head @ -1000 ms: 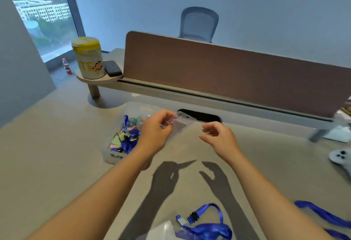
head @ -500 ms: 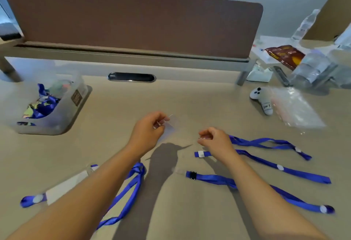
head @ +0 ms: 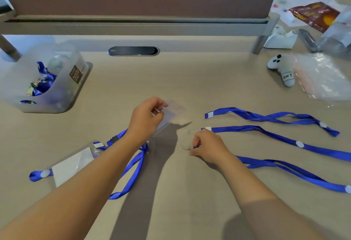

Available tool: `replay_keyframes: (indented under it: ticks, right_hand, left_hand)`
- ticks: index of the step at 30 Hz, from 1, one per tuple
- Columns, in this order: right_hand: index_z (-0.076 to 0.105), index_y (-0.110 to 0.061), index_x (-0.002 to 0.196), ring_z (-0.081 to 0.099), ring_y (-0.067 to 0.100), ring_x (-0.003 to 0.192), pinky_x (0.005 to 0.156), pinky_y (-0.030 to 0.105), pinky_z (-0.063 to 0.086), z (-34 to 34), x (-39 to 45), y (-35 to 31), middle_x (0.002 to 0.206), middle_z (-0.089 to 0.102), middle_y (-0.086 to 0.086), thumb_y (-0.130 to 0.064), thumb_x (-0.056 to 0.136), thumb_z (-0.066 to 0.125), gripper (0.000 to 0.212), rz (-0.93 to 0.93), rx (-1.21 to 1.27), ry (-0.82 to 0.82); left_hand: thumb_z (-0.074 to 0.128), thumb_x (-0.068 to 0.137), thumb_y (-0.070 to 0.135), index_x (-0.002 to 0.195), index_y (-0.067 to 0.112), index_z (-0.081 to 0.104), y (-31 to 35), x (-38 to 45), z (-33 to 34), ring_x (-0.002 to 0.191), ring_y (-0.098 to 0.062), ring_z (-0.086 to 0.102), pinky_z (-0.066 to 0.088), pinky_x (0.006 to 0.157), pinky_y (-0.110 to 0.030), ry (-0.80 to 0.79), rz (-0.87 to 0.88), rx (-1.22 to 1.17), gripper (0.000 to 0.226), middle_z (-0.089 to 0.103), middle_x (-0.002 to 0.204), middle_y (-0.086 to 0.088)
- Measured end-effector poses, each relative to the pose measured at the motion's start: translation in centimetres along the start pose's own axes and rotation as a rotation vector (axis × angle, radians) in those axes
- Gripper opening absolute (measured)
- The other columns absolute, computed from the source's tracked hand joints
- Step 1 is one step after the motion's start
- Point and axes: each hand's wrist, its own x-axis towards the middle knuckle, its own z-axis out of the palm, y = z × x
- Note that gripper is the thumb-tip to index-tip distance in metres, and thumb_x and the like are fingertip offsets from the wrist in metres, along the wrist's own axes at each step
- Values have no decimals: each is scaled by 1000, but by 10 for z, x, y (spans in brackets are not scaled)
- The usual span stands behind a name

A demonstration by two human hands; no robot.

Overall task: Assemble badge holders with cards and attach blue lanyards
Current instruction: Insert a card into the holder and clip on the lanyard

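L hand (head: pixel 146 118) pinches holder (head: pixel 171 114); R hand (head: pixel 208 145) maybe on lanyard (head: pixel 284 169)

I see only my two arms, each coming in from the bottom edge. Both forearms are bare right down to the frame edge; no sleeve shows on either. My left hand (head: pixel 146 118) and right hand (head: pixel 208 145) are bare too, without gloves. I can make out no ring, watch or band on either wrist or any finger.
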Motion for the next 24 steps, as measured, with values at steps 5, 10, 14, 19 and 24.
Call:
replay_keyframes:
  ticks: [5,10,14,19,24]
  right_hand:
    - [44,-22,59,50,11,62,58,24,43,-11,-1,-4,66,51,-7,-9,76,62,28,43,418,99]
    - [50,-22,61,52,-4,36,50,24,43,-49,-10,-22,62,54,-5,-2,80,57,29,-69,579,201]
    - [65,-12,77,52,0,51,60,21,45,-81,-22,-36,66,58,-2,-6,81,60,10,-165,558,332]
    - [70,-7,98,57,16,83,83,35,47,-104,-33,-49,86,67,4,-15,85,59,18,-213,441,455]
    - [71,-11,97,62,23,93,81,35,48,-111,-33,-52,100,71,8,-18,86,57,19,-210,331,617]
  left_hand:
    - [51,80,-6,91,7,61,4,0,-4,66,-5,47,36,55,-1,3,-18,-50,21,52,76,4]
    - [53,83,-2,95,10,61,19,7,-12,70,-9,48,38,56,-4,-39,2,-74,19,53,80,2]
    - [53,84,2,94,10,60,40,13,-19,67,-3,46,36,57,-4,-58,53,-92,14,52,79,2]
    - [51,87,7,94,8,57,64,15,-25,72,-6,47,36,61,-8,-71,80,-135,10,53,89,0]
    - [50,87,6,83,19,51,73,14,-31,70,-8,47,38,64,-17,-99,108,-166,13,50,76,8]
